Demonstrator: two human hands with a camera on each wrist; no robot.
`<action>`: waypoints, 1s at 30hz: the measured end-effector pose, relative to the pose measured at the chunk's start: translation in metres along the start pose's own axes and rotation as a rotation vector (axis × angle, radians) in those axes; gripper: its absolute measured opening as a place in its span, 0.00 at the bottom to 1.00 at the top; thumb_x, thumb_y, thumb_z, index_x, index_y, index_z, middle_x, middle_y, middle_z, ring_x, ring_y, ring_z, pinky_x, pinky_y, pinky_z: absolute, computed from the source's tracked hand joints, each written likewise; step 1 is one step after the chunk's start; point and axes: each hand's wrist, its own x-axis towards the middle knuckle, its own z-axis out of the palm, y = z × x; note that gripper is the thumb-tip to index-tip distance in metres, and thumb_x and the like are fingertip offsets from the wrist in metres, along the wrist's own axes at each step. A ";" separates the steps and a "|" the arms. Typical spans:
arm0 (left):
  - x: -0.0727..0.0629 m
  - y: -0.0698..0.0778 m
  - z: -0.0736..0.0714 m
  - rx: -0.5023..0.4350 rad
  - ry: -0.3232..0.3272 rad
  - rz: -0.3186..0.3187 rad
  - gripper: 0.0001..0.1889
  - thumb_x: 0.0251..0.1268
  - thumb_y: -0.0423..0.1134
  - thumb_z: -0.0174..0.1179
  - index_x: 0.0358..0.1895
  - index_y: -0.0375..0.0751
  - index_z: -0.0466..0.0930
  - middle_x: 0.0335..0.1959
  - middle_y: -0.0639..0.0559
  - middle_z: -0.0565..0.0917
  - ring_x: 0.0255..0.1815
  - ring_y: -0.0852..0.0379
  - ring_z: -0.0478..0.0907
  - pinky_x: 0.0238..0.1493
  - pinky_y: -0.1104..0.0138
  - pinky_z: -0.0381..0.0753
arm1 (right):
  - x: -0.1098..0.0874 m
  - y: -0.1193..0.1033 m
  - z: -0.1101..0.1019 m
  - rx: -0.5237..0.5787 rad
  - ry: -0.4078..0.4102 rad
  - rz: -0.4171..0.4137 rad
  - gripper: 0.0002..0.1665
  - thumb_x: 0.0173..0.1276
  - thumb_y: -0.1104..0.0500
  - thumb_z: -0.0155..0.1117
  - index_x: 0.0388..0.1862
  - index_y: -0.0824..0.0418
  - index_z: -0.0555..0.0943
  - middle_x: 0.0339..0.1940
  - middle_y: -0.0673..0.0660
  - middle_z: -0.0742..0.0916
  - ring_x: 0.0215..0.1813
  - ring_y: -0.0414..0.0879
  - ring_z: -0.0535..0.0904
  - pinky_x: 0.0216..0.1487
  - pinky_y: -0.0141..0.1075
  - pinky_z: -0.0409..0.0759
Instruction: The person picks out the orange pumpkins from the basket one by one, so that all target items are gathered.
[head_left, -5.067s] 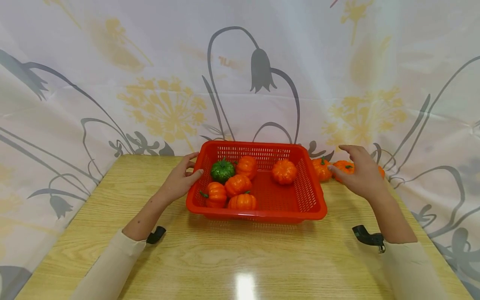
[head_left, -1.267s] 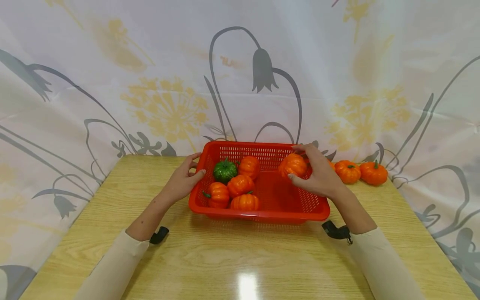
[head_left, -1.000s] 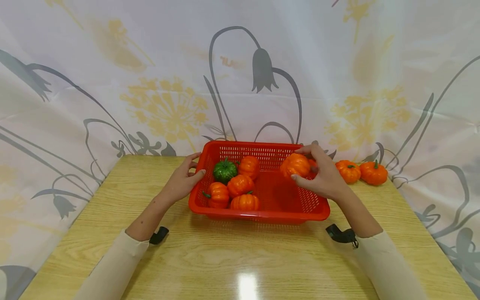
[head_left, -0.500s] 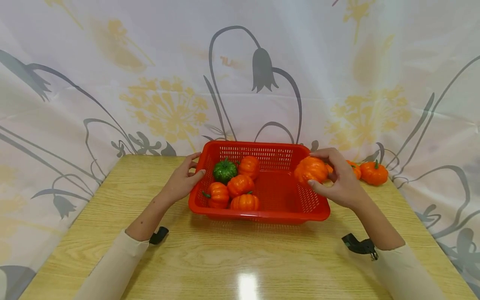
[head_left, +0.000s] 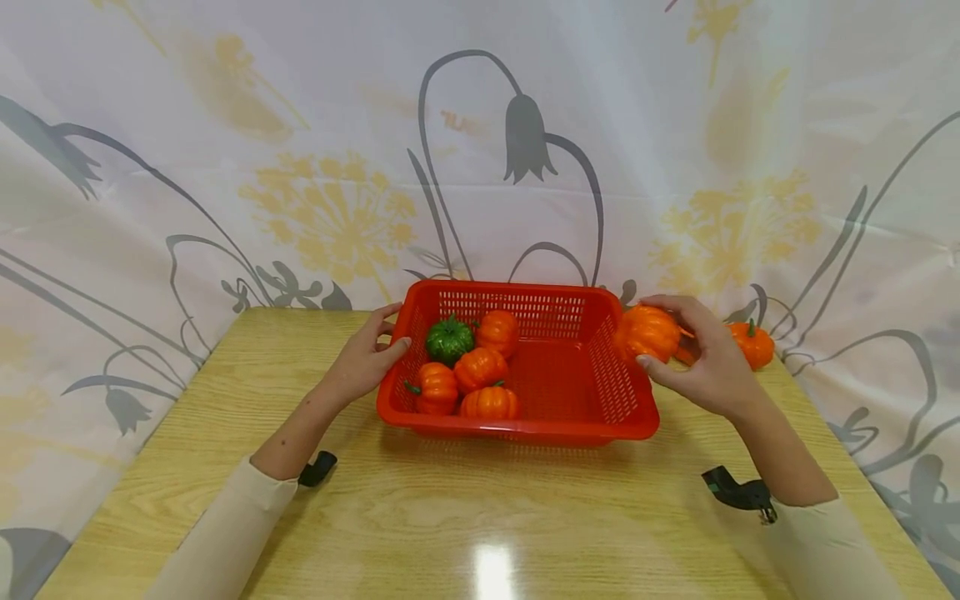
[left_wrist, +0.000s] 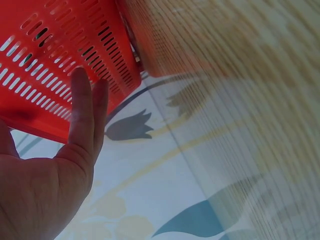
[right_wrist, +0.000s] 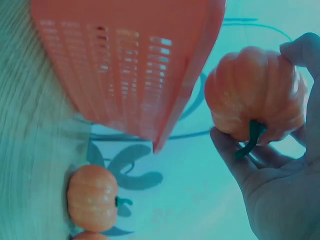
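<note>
While aloft, pumpkin (head_left: 649, 333) near basket (head_left: 517, 427)

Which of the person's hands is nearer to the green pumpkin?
The left. The left hand is at the basket's left rim, just left of the green pumpkin; the right hand is across at the far right side, holding an orange pumpkin.

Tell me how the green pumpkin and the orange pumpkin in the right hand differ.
The green pumpkin is dark green; the held pumpkin is orange. The green pumpkin sits inside the red basket, while the held pumpkin is gripped in the right hand near the basket's right rim. Both have ribbed, rounded bodies.
</note>
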 end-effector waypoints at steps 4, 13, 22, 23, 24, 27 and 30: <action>0.000 0.001 0.000 0.004 0.002 -0.002 0.36 0.83 0.39 0.55 0.86 0.41 0.50 0.67 0.30 0.75 0.56 0.34 0.86 0.48 0.51 0.91 | -0.004 0.004 -0.006 -0.057 0.006 0.010 0.44 0.58 0.77 0.77 0.74 0.60 0.76 0.61 0.49 0.81 0.47 0.43 0.82 0.48 0.22 0.83; 0.002 -0.002 -0.001 0.014 0.004 0.003 0.36 0.83 0.39 0.55 0.86 0.40 0.51 0.66 0.29 0.76 0.56 0.34 0.86 0.48 0.52 0.91 | -0.018 0.014 -0.020 -0.167 0.030 -0.030 0.47 0.55 0.76 0.80 0.75 0.56 0.78 0.59 0.48 0.82 0.47 0.40 0.79 0.44 0.20 0.80; 0.001 -0.003 0.000 0.030 0.004 -0.009 0.35 0.84 0.40 0.55 0.86 0.42 0.51 0.67 0.30 0.75 0.58 0.35 0.85 0.51 0.51 0.91 | -0.025 0.022 -0.027 -0.338 0.037 0.089 0.49 0.58 0.64 0.84 0.78 0.52 0.75 0.61 0.59 0.78 0.52 0.33 0.71 0.50 0.13 0.71; 0.001 -0.003 0.000 0.031 0.005 -0.009 0.35 0.84 0.40 0.55 0.86 0.42 0.51 0.67 0.30 0.75 0.57 0.35 0.85 0.51 0.50 0.91 | -0.025 0.025 -0.028 -0.347 0.030 0.095 0.49 0.58 0.63 0.84 0.79 0.54 0.75 0.61 0.61 0.78 0.53 0.32 0.71 0.50 0.12 0.70; 0.001 -0.003 0.000 0.032 0.004 -0.008 0.35 0.84 0.39 0.55 0.86 0.42 0.51 0.67 0.30 0.75 0.57 0.35 0.85 0.50 0.50 0.91 | -0.025 0.027 -0.027 -0.353 0.024 0.100 0.50 0.58 0.62 0.84 0.79 0.57 0.74 0.62 0.62 0.78 0.53 0.33 0.71 0.51 0.11 0.69; 0.000 -0.002 0.000 0.030 0.005 -0.005 0.36 0.84 0.39 0.55 0.86 0.41 0.51 0.67 0.29 0.75 0.57 0.35 0.85 0.50 0.50 0.91 | -0.025 0.034 -0.026 -0.349 0.006 0.110 0.49 0.59 0.62 0.84 0.77 0.65 0.72 0.64 0.65 0.78 0.55 0.40 0.75 0.53 0.11 0.69; 0.000 -0.001 0.000 0.022 0.003 -0.004 0.36 0.84 0.40 0.55 0.86 0.41 0.50 0.67 0.29 0.75 0.57 0.35 0.85 0.50 0.50 0.91 | -0.026 0.040 -0.024 -0.377 -0.012 0.109 0.47 0.59 0.61 0.85 0.73 0.70 0.72 0.63 0.66 0.79 0.54 0.53 0.78 0.51 0.12 0.69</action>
